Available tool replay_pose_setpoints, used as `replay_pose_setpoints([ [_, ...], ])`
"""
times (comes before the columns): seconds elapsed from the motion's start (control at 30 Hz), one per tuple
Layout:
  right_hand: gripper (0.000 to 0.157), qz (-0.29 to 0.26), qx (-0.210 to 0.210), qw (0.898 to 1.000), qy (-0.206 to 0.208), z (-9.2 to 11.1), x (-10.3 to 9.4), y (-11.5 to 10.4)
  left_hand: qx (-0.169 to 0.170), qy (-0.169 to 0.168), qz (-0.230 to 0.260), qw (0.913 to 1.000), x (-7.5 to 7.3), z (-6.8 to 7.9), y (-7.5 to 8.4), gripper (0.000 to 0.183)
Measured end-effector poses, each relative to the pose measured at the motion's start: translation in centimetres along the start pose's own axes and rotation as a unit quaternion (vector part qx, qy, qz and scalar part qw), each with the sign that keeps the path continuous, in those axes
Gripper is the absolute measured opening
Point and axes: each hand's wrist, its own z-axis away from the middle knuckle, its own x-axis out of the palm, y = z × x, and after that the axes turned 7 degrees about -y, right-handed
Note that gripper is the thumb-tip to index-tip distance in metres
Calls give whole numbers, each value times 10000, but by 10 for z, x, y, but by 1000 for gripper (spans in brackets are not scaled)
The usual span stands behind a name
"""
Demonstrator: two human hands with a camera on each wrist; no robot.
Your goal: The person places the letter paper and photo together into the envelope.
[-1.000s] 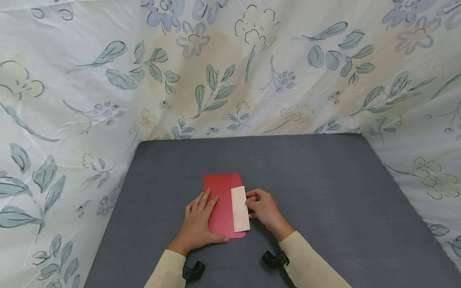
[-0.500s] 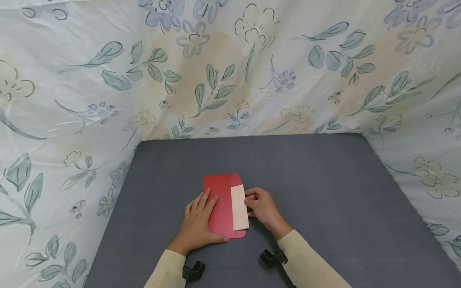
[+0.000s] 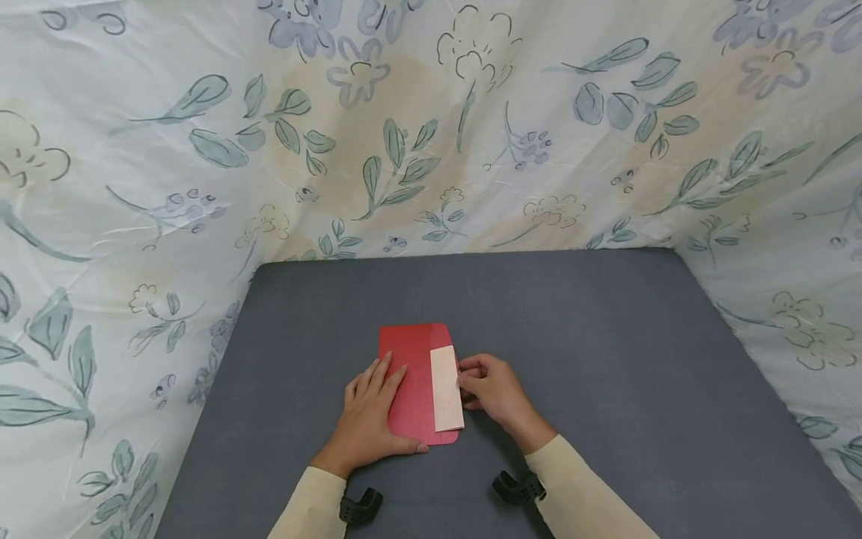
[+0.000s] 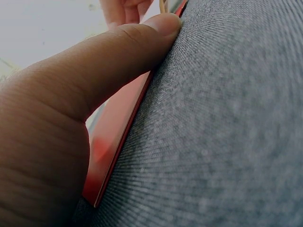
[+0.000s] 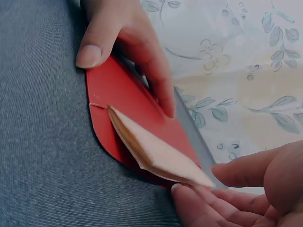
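Though two hands point(image 3: 370, 421) point(image 3: 494, 391), one red envelope point(image 3: 416, 378).

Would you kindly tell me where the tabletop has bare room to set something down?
The gray tabletop is bare right of the right hand, left of the left hand, and between the red envelope and the floral cloth behind it. It is crowded at the envelope, where the left hand rests and the right hand pinches the folded cream sheet.

No text, label, brand, number or sign is showing legibly in any of the three views. In the right wrist view, left of the frame's centre, a tiny pale mark point(image 5: 96, 96) is appearing on the red envelope point(image 5: 132, 106), too small to read.
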Motion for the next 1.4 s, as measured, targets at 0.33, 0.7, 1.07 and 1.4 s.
replay_pose_setpoints([
  [0.33, 33, -126, 78, 9995, -286, 9, -1, -5, 49, 132, -79, 9999, 2, 1, 1, 135],
  [0.7, 35, -408, 49, 9982, -429, 12, -3, -4, -47, 8, -79, 10000, 2, 2, 2, 136],
  [1.07, 34, -467, 63, 9981, -391, 5, 3, 10, -15, 30, -38, 10000, 4, 1, 2, 135],
  [1.4, 39, -586, 172, 9967, -541, 0, 4, 14, -32, 62, -126, 9999, 6, 1, 1, 135],
])
